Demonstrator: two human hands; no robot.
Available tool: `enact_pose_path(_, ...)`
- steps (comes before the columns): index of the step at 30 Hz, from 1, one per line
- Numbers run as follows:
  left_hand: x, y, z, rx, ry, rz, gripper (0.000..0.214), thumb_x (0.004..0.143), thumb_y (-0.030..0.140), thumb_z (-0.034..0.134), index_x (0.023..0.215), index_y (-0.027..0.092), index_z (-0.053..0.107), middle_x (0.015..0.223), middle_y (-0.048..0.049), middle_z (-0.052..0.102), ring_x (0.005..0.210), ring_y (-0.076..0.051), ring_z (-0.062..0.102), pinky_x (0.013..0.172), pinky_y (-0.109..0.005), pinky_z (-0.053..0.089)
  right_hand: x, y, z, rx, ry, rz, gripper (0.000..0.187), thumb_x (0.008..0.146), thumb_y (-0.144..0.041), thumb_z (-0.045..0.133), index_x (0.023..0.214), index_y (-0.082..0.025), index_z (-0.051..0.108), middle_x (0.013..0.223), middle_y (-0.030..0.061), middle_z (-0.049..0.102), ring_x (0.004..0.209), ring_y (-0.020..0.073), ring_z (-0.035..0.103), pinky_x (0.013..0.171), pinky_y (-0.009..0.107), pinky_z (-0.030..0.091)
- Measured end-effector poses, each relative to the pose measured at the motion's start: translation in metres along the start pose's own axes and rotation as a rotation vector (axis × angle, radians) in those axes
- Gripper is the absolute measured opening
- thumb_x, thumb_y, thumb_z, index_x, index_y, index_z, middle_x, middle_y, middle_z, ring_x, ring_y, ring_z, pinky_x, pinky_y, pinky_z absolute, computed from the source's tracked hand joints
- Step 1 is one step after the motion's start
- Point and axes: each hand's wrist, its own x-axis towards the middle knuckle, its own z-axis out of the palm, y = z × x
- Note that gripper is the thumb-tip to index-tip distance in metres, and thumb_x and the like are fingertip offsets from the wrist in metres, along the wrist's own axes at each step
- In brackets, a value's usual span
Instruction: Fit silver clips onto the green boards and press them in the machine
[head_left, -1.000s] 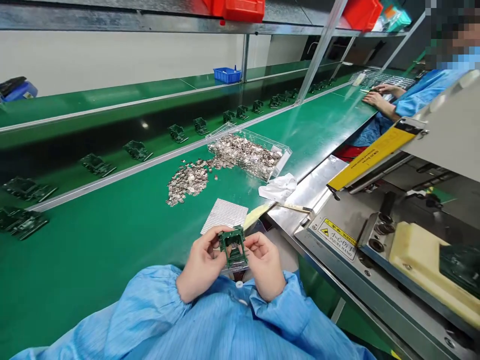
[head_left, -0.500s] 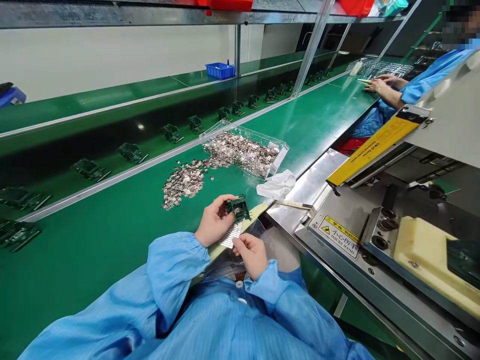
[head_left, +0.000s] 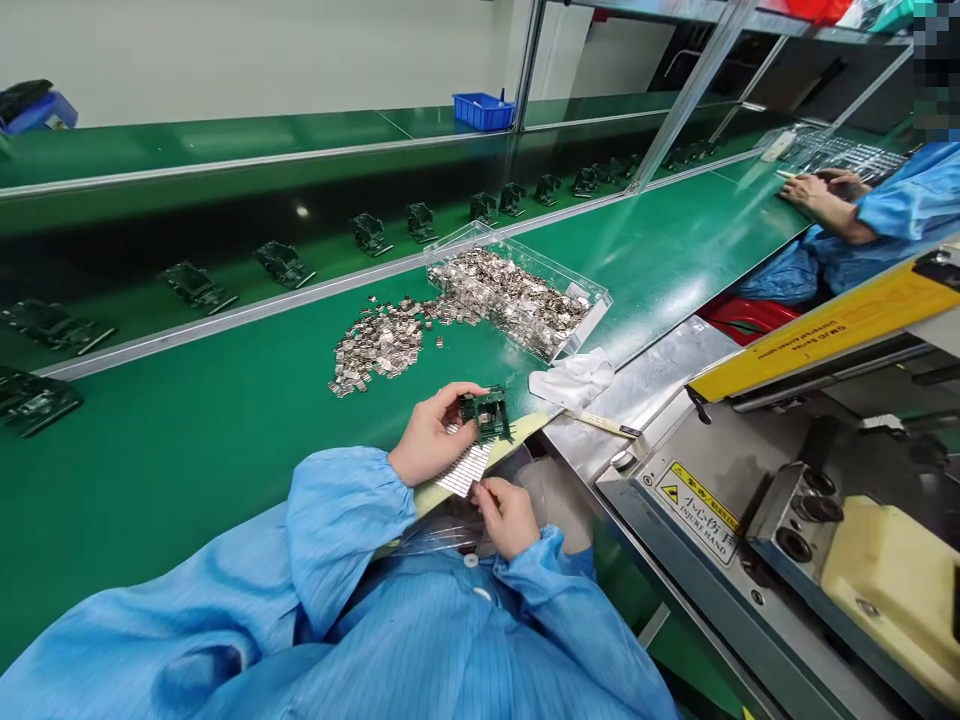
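Observation:
My left hand (head_left: 435,440) is closed around a dark green plastic frame (head_left: 487,412) with an opening in it. Below that frame lies a white sheet with dark stripes (head_left: 465,466), partly hidden under my left fingers. My right hand (head_left: 508,515) is pinched at the sheet's lower corner. Something small and dark may sit between its fingertips, too small to make out. Beyond my hands, a pile of small metal pieces (head_left: 379,345) lies on the green table (head_left: 225,430). A clear plastic box (head_left: 596,315), tilted among the pieces, holds many more.
Similar dark green frames (head_left: 281,263) stand in a row along the sunken strip behind a metal rail. At right are a white cloth (head_left: 571,378), a pen-like tool (head_left: 606,424) and a machine with a warning label (head_left: 697,510). A co-worker's hands (head_left: 825,200) work farther off.
The view has turned and tipped downward, so the scene sits differently. My left hand still holds the green frame. My right fingertips have drawn slightly down from the sheet's edge.

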Motion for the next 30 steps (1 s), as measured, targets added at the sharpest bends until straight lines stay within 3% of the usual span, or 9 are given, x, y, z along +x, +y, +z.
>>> enact_pose_path(4,0.000,0.003,0.000,-0.082,0.043,0.019,0.031,0.079,0.020,0.064,0.110,0.019,0.060,0.089,-0.0033,0.067,0.075,-0.013,0.062,0.068,-0.023,0.050,0.002,0.003,-0.017,-0.089,-0.015,0.119,0.020,0.071,-0.030,0.067,0.053,-0.023,0.063,0.045,0.0003,0.059,0.043,0.0163,0.053,0.047,0.026,0.039)
enact_pose_path(7,-0.004,0.006,0.001,-0.231,0.070,0.037,0.030,0.080,0.023,0.065,0.109,0.019,0.058,0.099,-0.0050,0.068,0.082,-0.013,0.064,0.074,-0.023,0.052,-0.002,-0.017,-0.036,-0.101,0.041,0.143,0.019,0.076,-0.035,0.065,0.065,-0.021,0.070,0.053,0.0022,0.065,0.048,0.0180,0.060,0.049,0.027,0.046)
enact_pose_path(10,-0.011,0.010,0.004,-0.346,0.058,0.020,0.033,0.082,0.022,0.064,0.113,0.020,0.055,0.096,-0.0039,0.068,0.083,-0.012,0.066,0.074,-0.022,0.054,-0.006,-0.050,-0.056,0.000,0.096,0.079,0.024,0.086,-0.038,0.058,0.088,-0.020,0.073,0.074,0.0050,0.072,0.063,0.0194,0.067,0.060,0.029,0.054)
enact_pose_path(13,-0.019,0.014,0.008,-0.402,0.023,0.012,0.033,0.084,0.021,0.061,0.116,0.021,0.053,0.104,-0.0056,0.067,0.091,-0.013,0.066,0.081,-0.023,0.054,0.000,-0.080,-0.066,0.073,0.176,-0.114,0.015,0.087,-0.030,0.061,0.093,-0.023,0.072,0.084,0.0048,0.071,0.075,0.0199,0.067,0.070,0.032,0.053)
enact_pose_path(16,-0.023,0.018,0.009,-0.407,-0.017,-0.003,0.032,0.087,0.022,0.059,0.118,0.021,0.052,0.108,-0.0070,0.066,0.093,-0.014,0.066,0.082,-0.025,0.055,0.013,-0.096,-0.061,0.064,0.303,-0.324,0.009,0.084,-0.022,0.064,0.086,-0.025,0.072,0.086,0.0040,0.064,0.081,0.0199,0.061,0.074,0.033,0.050)
enact_pose_path(18,-0.025,0.021,0.009,-0.412,-0.041,-0.011,0.033,0.087,0.023,0.058,0.119,0.021,0.052,0.107,-0.0070,0.066,0.092,-0.015,0.067,0.081,-0.025,0.055,0.020,-0.099,-0.053,0.050,0.379,-0.361,0.008,0.083,-0.021,0.065,0.084,-0.025,0.071,0.087,0.0040,0.060,0.082,0.0197,0.058,0.072,0.033,0.048)
enact_pose_path(25,-0.031,0.024,0.010,-0.386,-0.054,-0.006,0.033,0.087,0.022,0.056,0.120,0.021,0.052,0.116,-0.0094,0.063,0.100,-0.019,0.065,0.079,-0.026,0.055,0.022,-0.098,-0.030,-0.035,0.495,-0.259,0.009,0.081,-0.027,0.066,0.076,-0.021,0.070,0.100,0.0073,0.054,0.098,0.0243,0.054,0.087,0.039,0.043)
enact_pose_path(30,-0.036,0.024,0.010,-0.328,-0.058,0.003,0.031,0.089,0.023,0.055,0.119,0.020,0.053,0.112,-0.0099,0.064,0.091,-0.018,0.066,0.077,-0.027,0.055,0.021,-0.091,-0.025,0.157,0.483,-0.154,0.018,0.078,-0.034,0.069,0.072,-0.019,0.060,0.108,0.0094,0.055,0.102,0.0253,0.055,0.084,0.037,0.045)
